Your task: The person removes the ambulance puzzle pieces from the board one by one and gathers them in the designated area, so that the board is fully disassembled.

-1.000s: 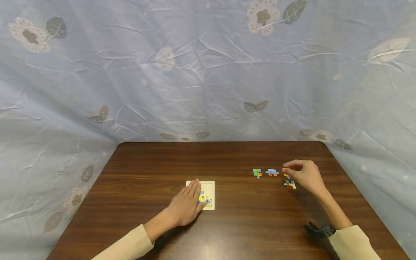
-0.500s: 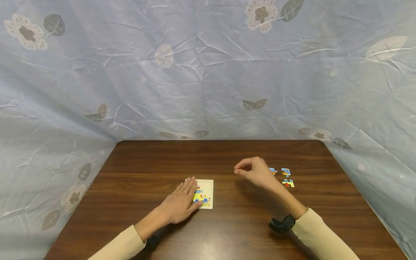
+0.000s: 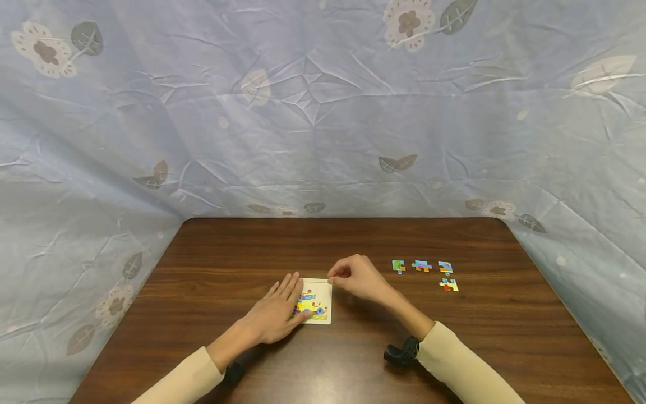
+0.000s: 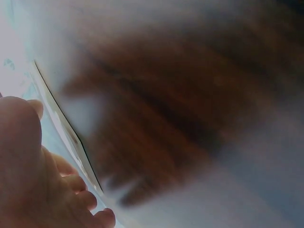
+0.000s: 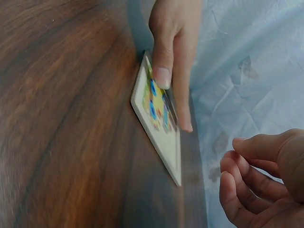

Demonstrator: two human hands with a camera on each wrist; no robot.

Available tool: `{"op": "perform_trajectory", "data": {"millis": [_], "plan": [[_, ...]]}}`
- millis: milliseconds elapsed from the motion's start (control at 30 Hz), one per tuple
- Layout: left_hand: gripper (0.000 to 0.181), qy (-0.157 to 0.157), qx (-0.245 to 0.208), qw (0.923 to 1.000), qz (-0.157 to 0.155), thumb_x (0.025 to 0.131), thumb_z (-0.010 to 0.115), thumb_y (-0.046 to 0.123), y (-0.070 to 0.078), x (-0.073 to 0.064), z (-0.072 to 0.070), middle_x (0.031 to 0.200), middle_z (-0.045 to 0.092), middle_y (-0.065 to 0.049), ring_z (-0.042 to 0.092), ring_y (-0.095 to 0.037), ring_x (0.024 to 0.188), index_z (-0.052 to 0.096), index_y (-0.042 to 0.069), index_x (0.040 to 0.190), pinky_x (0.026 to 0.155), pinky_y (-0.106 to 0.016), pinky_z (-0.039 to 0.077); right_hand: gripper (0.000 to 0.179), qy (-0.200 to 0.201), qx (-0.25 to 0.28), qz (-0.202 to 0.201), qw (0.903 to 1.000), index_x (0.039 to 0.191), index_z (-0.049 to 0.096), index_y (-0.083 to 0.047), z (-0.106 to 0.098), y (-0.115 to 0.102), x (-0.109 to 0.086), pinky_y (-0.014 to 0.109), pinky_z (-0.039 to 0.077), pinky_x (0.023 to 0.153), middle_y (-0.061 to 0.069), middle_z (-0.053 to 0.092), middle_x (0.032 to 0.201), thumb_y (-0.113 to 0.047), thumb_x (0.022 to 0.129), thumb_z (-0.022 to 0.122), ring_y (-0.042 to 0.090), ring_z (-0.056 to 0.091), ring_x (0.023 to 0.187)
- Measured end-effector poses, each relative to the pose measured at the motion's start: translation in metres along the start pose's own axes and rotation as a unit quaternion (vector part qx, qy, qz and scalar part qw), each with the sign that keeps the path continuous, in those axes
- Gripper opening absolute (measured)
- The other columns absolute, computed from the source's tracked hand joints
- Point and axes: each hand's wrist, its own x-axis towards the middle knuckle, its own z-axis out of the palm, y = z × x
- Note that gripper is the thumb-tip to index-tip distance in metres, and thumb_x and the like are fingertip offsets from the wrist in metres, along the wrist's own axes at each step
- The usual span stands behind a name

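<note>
On the dark wooden table [image 3: 227, 264], left hand [image 3: 275, 312] lies flat, fingers straight, pressing the puzzle board [image 3: 323, 314]. Right hand [image 3: 357, 277] hovers at the board's far right corner, fingers curled; any pinched piece is hidden. Four loose puzzle pieces [image 3: 421, 266] lie well apart to the right, path between unobstructed.

The person is wearing long cream sleeves [image 3: 456, 365] reaching down to both wrists (plain, unmarked fabric). A black strapped device [image 3: 401, 353] is sitting under the right wrist, and a darker bit of another is peeking out under the left cuff [image 3: 232, 373]. Both hands are showing bare, ringless fingers.
</note>
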Motion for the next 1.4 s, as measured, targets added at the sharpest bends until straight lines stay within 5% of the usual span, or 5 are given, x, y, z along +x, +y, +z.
{"op": "perform_trajectory", "data": {"millis": [467,767,1033,1400], "plan": [[0.083,-0.011,0.009,0.9999,-0.002,0.11,0.037,0.06,0.0,0.0,0.0,0.178,0.012,-0.016,0.013,-0.034,0.166,0.018,0.003,0.168,0.134,-0.058,0.02,0.009,-0.042,-0.011,-0.011,0.999,0.098,0.08,-0.004,0.037,-0.002,0.014,0.02,0.054,0.062,0.001,0.075,0.082,-0.007,0.09,0.077,0.005,0.062,0.069],[0.085,-0.037,0.027,0.9989,-0.007,0.11,0.03,0.064,-0.005,0.003,0.009,0.179,0.007,-0.015,0.01,-0.033,0.166,0.014,0.004,0.169,0.133,-0.059,0.019,0.018,-0.067,-0.05,-0.005,0.9965,0.101,0.08,-0.002,0.05,-0.002,0.018,0.021,0.057,0.069,0.003,0.077,0.086,-0.011,0.087,0.085,0.007,0.065,0.076],[0.081,-0.043,0.045,0.998,-0.012,0.112,0.031,0.058,0.005,-0.002,-0.002,0.178,0.011,-0.017,0.014,-0.035,0.166,0.017,0.002,0.168,0.133,-0.057,0.022,0.023,-0.074,-0.068,0.011,0.9949,0.103,0.08,-0.003,0.057,-0.003,0.02,0.024,0.059,0.074,0.006,0.078,0.094,-0.014,0.084,0.087,0.011,0.069,0.084],[0.08,-0.045,0.057,0.9973,-0.015,0.112,0.032,0.057,0.007,-0.002,-0.002,0.178,0.013,-0.017,0.016,-0.034,0.166,0.018,0.002,0.168,0.133,-0.056,0.024,0.021,-0.076,-0.073,0.023,0.9941,0.103,0.077,-0.003,0.062,-0.005,0.019,0.021,0.054,0.068,0.002,0.072,0.087,-0.011,0.085,0.086,0.01,0.061,0.076]]}}
